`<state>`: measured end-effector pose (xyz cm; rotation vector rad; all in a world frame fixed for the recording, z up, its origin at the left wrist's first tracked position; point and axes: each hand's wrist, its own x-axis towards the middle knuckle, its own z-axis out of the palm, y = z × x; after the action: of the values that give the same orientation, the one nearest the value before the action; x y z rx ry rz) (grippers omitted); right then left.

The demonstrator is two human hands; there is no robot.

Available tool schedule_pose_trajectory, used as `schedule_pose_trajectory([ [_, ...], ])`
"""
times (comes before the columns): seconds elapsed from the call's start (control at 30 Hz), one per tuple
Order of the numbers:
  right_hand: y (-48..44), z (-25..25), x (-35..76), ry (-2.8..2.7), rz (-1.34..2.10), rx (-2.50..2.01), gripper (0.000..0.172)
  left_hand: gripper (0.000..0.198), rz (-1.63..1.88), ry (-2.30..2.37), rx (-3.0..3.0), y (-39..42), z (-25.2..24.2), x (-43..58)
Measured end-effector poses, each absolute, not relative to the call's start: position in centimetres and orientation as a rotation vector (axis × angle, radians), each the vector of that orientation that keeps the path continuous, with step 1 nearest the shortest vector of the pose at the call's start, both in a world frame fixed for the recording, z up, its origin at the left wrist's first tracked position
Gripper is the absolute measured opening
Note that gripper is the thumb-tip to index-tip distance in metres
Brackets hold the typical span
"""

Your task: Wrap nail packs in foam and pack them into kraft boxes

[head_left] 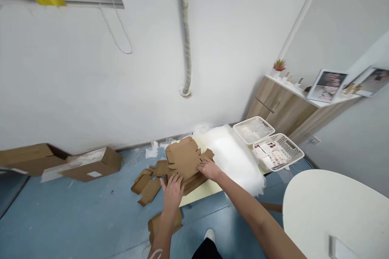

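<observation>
A brown cardboard mailer box (184, 158), partly folded with its lid flap standing up, lies on a pale yellow table (209, 190). My left hand (172, 190) grips its near left corner, fingers curled over the edge. On the right side, my right hand (209, 168) holds a side flap with bent fingers. Parts of the fingertips are hidden against the cardboard. Beside the box, a stack of white sheets (232, 158) covers much of the table. More folded cardboard boxes (150, 192) lie on the left, and another cardboard box (154, 224) is below my left forearm.
Two white plastic baskets (293, 153) stand at the table's right end, one holding printed cards. A white round table (337, 210) is at the lower right. Larger cartons (94, 166) sit by the wall on the left. A wooden cabinet (282, 101) stands behind the baskets.
</observation>
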<state>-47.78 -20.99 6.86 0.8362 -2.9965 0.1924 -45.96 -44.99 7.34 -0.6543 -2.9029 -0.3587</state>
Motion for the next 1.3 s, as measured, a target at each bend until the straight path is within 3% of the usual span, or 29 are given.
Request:
schedule_pose_trajectory([
  [0.17,-18.1,12.8,-44.3,-2.771,0.122,0.791,0.031,0.036,-0.484,-2.616,-0.748,-42.8,10.6,-44.7],
  [0.33,-12.0,18.3,-36.0,-2.717,-0.045,0.414,0.03,0.037,-0.632,-2.359,-1.031,-36.0,14.3,-41.2],
  [0.6,-1.2,20.8,-13.5,-2.608,-0.189,-0.279,0.035,0.042,-0.797,-2.05,-1.518,-19.7,17.4,-28.4],
  [0.77,1.8,18.3,2.0,-2.532,-0.307,-0.714,0.047,0.046,-0.89,-1.891,-1.879,-10.7,15.2,-18.3],
  [0.97,1.4,10.7,16.3,-2.517,-0.266,-1.188,0.051,0.046,-0.818,-1.763,-2.324,-3.9,7.8,-7.4],
  [1.17,-3.1,1.6,22.2,-2.595,0.069,-1.491,0.047,0.04,-0.588,-1.709,-2.65,-4.8,-0.3,-2.5],
  [1.3,-6.2,-1.4,23.0,-2.695,0.257,-1.482,0.038,0.039,-0.486,-1.714,-2.723,-7.4,-3.2,-2.1],
])
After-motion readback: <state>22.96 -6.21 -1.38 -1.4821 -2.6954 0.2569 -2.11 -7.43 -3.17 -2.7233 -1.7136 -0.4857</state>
